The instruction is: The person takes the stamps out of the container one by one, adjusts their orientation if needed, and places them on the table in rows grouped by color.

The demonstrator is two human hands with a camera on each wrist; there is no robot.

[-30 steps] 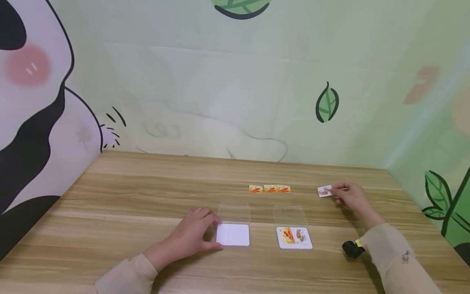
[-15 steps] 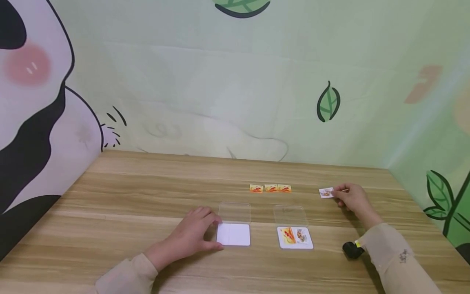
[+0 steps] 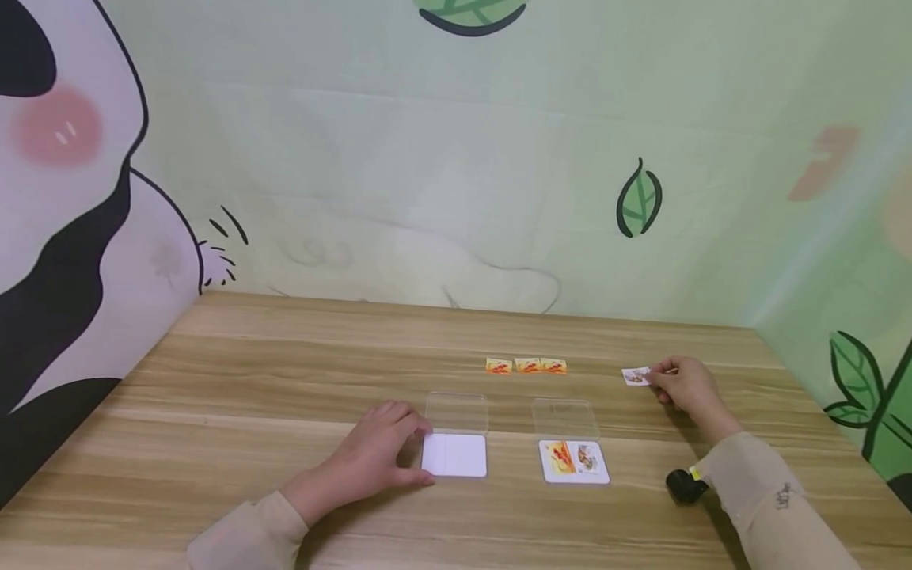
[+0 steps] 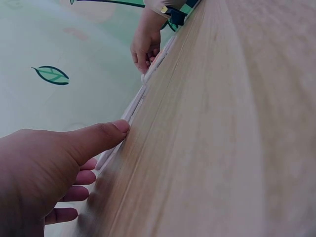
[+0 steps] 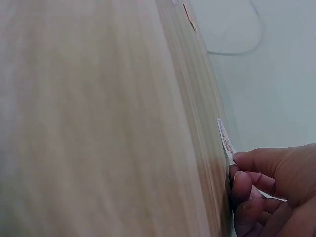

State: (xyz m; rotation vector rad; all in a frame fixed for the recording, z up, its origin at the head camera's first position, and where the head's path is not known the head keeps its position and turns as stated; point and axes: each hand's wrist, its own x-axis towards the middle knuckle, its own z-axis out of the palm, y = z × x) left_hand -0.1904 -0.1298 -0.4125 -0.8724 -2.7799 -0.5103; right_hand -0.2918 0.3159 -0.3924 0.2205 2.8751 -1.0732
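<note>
In the head view my left hand (image 3: pixel 375 445) spreads thumb and index finger at the left corners of a plain white card base (image 3: pixel 454 455). In the left wrist view its thumb (image 4: pixel 106 137) touches the edge, with the other fingers relaxed. A clear lid (image 3: pixel 457 412) lies folded back behind the base. My right hand (image 3: pixel 688 388) pinches a small white picture card (image 3: pixel 635 376) by its right edge, near the tabletop at the back right. In the right wrist view, thumb and index finger hold that card (image 5: pixel 225 140), its free end slightly raised.
A second clear-lidded case (image 3: pixel 575 462) to the right shows two pictures, one yellow-orange, one white. Small yellow-red cards (image 3: pixel 527 366) lie in a row farther back. A black object (image 3: pixel 685 485) sits at the right cuff. A painted backdrop (image 3: pixel 399 158) borders the wooden table (image 3: pixel 285 348).
The card in my right hand has come slightly lower and lies flatter. My left hand and the cases keep their places; the view shifts only slightly.
</note>
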